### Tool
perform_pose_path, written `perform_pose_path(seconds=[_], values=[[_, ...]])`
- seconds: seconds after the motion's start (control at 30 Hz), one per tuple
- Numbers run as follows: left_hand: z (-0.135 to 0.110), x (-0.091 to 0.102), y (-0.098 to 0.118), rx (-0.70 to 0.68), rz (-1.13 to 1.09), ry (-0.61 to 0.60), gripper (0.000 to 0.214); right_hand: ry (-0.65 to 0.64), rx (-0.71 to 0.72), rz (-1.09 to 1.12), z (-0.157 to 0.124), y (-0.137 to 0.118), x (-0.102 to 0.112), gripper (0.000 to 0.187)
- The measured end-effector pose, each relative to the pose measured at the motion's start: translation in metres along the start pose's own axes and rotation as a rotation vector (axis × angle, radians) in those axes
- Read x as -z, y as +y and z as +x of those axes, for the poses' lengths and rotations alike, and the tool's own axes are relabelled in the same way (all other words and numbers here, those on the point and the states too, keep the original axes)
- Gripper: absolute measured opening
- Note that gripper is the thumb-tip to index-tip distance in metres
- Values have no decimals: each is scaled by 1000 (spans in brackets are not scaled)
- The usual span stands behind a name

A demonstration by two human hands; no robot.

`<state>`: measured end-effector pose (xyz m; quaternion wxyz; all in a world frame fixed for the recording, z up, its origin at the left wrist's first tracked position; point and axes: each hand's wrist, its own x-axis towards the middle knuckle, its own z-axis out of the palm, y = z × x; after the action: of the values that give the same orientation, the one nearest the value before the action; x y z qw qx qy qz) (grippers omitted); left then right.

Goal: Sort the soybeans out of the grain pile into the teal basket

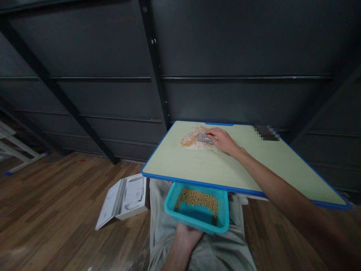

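A loose pile of yellow soybeans [187, 142] mixed with pale rice-like grains [196, 132] lies on the light green tabletop [175, 162]. Over the pile's right side, my right hand [221, 139] is closed on a small grey, partly see-through tool [204, 139], possibly a scoop; its exact kind is unclear. My left hand [188, 234] supports a teal plastic basket [194, 223] from below, its fingers hidden underneath. Soybeans [197, 198] gather along the basket's far side and down its edges, leaving bare teal floor nearer me. The basket sits over my lap, just under the table's front edge.
At the table's far right corner lies a dark flat object [266, 132], partly pixelated. An opened white box [131, 195] rests on the wooden floor [70, 210] to the left. Behind the table rises a dark panelled wall [225, 49]. White metal legs [22, 150] stand far left.
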<state>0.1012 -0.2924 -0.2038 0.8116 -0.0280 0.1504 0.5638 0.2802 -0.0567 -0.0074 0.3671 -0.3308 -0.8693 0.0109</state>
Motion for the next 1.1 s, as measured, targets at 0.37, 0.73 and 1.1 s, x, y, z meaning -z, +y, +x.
perform_pose_path(seconds=[0.37,0.73,1.1], values=[[-2,-13,-3,-47,54,102,34,-10,28,-40,1,-11,2,22],[-3,-14,-2,-39,26,36,34,-7,-6,-89,0,-7,1,18],[-3,-10,-1,-54,51,108,33,-53,-11,-25,1,-16,4,21]])
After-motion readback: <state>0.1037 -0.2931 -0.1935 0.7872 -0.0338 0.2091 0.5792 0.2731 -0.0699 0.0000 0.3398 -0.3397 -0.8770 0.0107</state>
